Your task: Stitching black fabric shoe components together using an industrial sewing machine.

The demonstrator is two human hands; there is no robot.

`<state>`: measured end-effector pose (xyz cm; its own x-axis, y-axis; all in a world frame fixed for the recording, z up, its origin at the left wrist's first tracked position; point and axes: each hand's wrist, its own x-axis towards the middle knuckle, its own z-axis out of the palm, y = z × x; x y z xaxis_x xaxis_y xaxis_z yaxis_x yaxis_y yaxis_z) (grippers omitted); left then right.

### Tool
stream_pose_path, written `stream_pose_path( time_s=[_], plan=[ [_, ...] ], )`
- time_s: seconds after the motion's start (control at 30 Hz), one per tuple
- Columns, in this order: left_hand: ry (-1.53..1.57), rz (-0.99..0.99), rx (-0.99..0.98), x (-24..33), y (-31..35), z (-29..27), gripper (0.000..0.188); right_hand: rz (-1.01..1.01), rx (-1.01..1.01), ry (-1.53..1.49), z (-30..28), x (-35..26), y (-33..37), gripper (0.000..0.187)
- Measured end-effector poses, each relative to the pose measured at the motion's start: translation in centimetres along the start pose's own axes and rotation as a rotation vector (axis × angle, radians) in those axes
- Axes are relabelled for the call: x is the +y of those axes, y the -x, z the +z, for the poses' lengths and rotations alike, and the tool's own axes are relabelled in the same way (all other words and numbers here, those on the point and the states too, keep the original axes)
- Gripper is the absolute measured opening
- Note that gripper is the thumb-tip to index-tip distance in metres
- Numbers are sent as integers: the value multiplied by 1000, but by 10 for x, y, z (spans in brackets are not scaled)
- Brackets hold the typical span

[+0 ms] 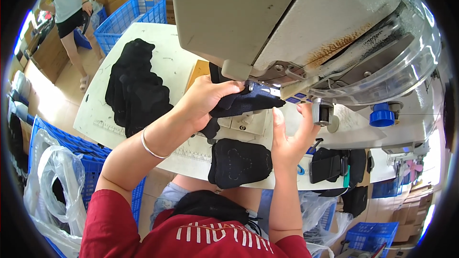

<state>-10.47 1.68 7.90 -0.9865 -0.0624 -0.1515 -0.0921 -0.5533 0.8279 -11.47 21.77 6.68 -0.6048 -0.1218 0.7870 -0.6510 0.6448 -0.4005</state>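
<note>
A dark fabric piece (248, 103) lies on the bed of a white sewing machine (224, 14), its upper edge beneath the machine head. My left hand (205, 96) grips its left side, with the thumb stretched toward the needle area. The fingers under the cloth are partly hidden. My right hand (292, 138) is raised just right of the cloth, thumb and fingers apart, holding nothing. Its fingertips come close to the small blue buttons (297, 98) and a metal fitting (323, 113) on the machine.
Overlapping black fabric pieces (136, 86) cover the left of the white table (95, 110). A stack of black stitched pieces (240, 163) sits at the front edge. A phone (322, 169) lies to the right. Blue crates (131, 21) stand around; a person (71, 14) is at far left.
</note>
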Motion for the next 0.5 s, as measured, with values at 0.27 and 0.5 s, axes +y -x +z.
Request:
stream_pose_path(
  time_s=[0.27, 0.5],
  plan=[
    [-24, -18, -5, 4, 2, 3, 17, 167, -28, -338, 3, 13, -3, 34],
    [35, -14, -45, 2, 1, 3, 19, 362, 127, -869, -14, 3, -6, 30]
  ],
)
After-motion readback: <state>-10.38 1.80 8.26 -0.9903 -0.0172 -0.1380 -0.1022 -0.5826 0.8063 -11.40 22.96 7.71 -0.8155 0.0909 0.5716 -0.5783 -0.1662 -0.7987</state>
